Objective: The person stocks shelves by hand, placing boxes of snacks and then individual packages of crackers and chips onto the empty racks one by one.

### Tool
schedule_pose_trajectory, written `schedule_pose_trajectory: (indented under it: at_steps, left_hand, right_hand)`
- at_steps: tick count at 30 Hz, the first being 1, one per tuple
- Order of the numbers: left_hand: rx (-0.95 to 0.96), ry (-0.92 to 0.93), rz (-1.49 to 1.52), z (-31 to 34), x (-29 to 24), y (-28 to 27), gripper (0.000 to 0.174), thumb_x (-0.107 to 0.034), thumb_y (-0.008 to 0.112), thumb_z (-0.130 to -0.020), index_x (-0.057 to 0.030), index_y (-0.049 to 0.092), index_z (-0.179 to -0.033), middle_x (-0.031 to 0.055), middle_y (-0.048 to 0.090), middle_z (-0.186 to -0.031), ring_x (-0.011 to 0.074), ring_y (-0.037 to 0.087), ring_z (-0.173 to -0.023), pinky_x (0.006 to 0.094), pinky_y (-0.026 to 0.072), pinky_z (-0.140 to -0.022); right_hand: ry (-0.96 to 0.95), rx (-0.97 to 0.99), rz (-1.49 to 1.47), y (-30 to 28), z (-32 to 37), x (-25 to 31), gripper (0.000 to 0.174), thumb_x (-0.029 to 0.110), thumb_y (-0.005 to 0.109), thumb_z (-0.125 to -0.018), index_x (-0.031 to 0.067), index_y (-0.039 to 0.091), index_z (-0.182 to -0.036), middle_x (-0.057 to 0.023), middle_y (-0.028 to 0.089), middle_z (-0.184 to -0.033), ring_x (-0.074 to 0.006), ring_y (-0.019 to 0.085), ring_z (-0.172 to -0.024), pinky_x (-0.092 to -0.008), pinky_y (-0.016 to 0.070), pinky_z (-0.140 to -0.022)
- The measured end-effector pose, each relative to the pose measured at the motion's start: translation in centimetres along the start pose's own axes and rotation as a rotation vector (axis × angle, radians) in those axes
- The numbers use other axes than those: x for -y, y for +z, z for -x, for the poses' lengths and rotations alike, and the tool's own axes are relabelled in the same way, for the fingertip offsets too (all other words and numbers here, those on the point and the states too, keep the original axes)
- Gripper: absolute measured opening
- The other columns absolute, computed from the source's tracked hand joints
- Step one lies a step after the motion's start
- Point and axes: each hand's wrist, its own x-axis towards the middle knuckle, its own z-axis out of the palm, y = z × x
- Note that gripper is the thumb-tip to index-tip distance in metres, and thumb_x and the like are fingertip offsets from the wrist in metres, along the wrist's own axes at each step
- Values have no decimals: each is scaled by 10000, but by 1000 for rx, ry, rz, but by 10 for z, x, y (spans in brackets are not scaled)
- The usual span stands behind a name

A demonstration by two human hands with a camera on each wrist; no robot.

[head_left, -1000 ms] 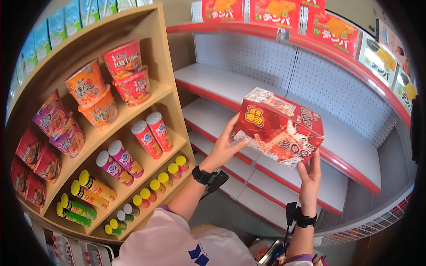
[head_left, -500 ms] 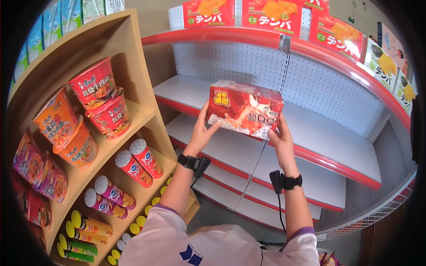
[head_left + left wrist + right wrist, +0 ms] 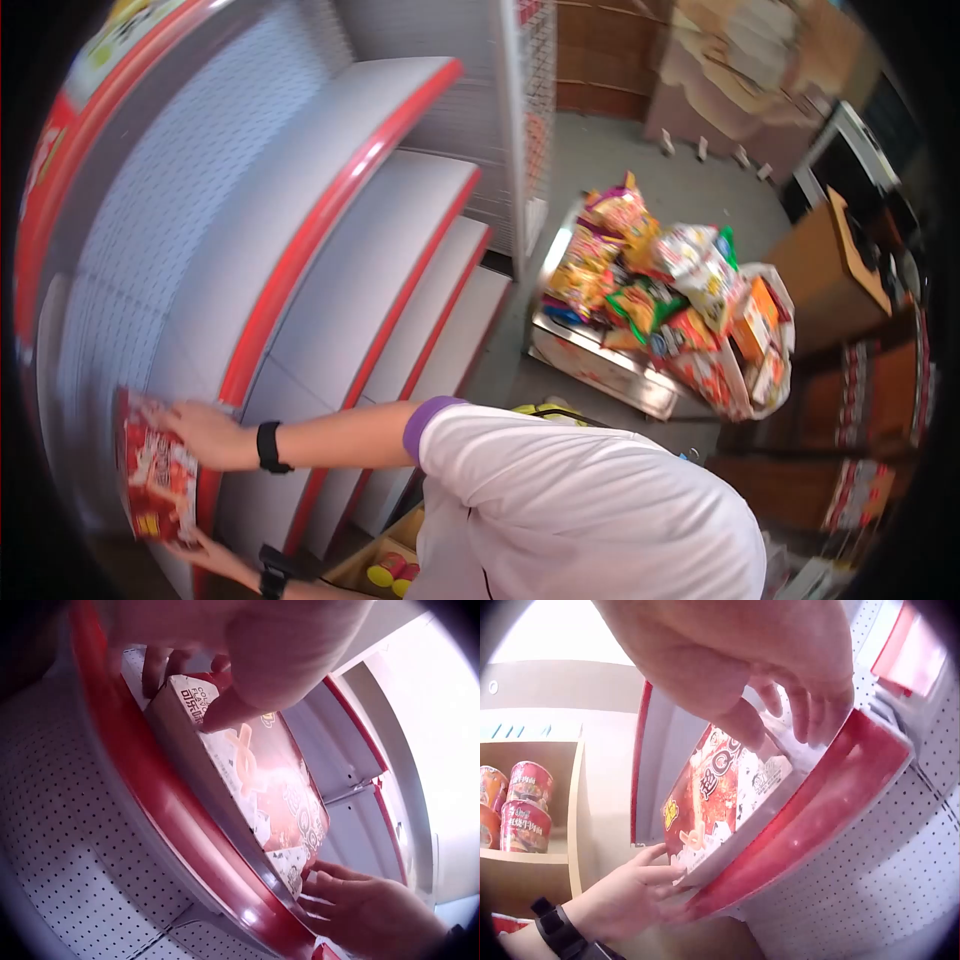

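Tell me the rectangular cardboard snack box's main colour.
The box is mostly red, clearest in the right wrist view.

Bright glare, fisheye-bent dark edges, apparently some motion blur.

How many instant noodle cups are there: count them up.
4 visible on the wooden shelf: one red cup atop another red cup, and, to their left, one orange cup atop another orange cup. Others may be hidden.
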Motion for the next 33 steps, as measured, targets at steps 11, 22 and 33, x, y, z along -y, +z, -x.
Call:
schedule_pose_trajectory:
  at_steps: [11,22,33]
  left_hand:
    - [-155,176,-140,31,-113,8,878,-323,744,-786,70,249,-1396,310,397,-1305,438,442,-1164,502,395,-950]
    - [-220,177,-219,0,-84,-18,690,-210,662,-879,45,300,-1408,250,355,-1424,333,427,-1271,411,354,-1048]
    - [-179,-115,-59,-13,-116,-89,702,-86,602,-864,-96,238,-1464,180,277,-1488,331,290,-1365,419,247,-1110]
  right_hand:
    - [-152,-90,3,-64,39,-19,387,-9,634,-708,2,527,-1079,-165,528,-1005,-356,507,-979,-429,446,-825]
    - [-230,-16,-58,-47,27,15,348,-13,609,-712,3,548,-1054,-175,575,-986,-376,516,-979,-435,431,-851]
    - [-259,118,13,-13,9,103,514,-10,610,-787,9,443,-1273,-201,532,-1193,-371,482,-1128,-429,405,-957]
